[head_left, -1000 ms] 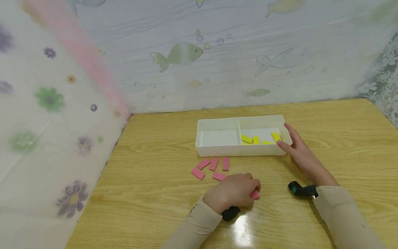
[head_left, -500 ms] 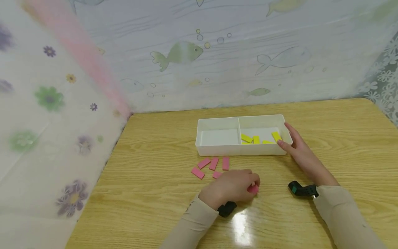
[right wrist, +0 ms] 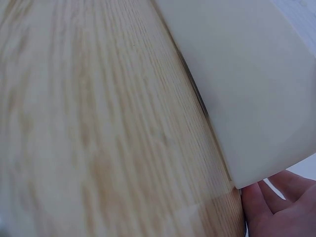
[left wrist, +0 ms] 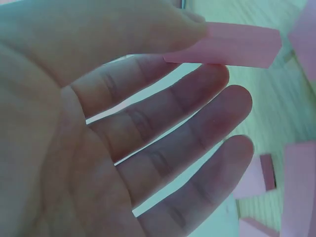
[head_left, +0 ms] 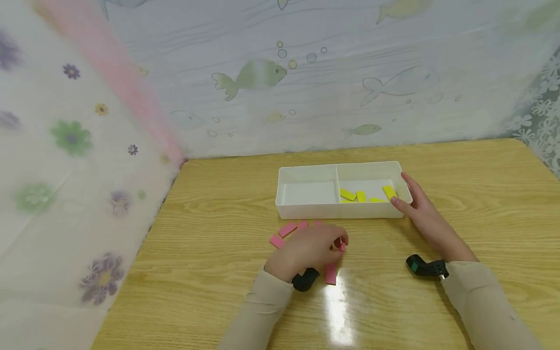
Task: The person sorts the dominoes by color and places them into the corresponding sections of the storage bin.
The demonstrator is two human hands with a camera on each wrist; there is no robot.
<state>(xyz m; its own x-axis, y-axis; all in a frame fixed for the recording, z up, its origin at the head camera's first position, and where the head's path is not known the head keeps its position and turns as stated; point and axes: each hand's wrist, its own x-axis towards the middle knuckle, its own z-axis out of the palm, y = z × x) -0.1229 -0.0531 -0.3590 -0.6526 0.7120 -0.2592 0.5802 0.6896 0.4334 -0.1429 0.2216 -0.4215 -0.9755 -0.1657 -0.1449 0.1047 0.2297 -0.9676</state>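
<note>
My left hand point(head_left: 306, 245) is just in front of the white box, pinching a pink domino-like block point(left wrist: 242, 44) between thumb and fingertips. The other fingers extend loosely in the left wrist view. Another pink block point(head_left: 330, 273) lies on the table below that hand. More pink ones, such as this flat block point(head_left: 288, 230), lie beyond the hand, some partly hidden by it. At the right end of the white two-compartment box point(head_left: 315, 212), my right hand point(head_left: 422, 214) grips the corner, thumb at the front rim and fingers along the end wall.
Several yellow blocks point(head_left: 388, 192) lie in the box's right compartment; a divider point(head_left: 338, 183) separates it from the left one. The wooden table point(head_left: 210, 272) meets a fish-patterned curtain point(head_left: 245, 121) at the back and a flowered one point(head_left: 70, 194) on the left.
My left hand has moved left and farther from me with a pink block pinched in it. It now covers part of the pink group, and one pink block shows below it. The right hand stays put.
</note>
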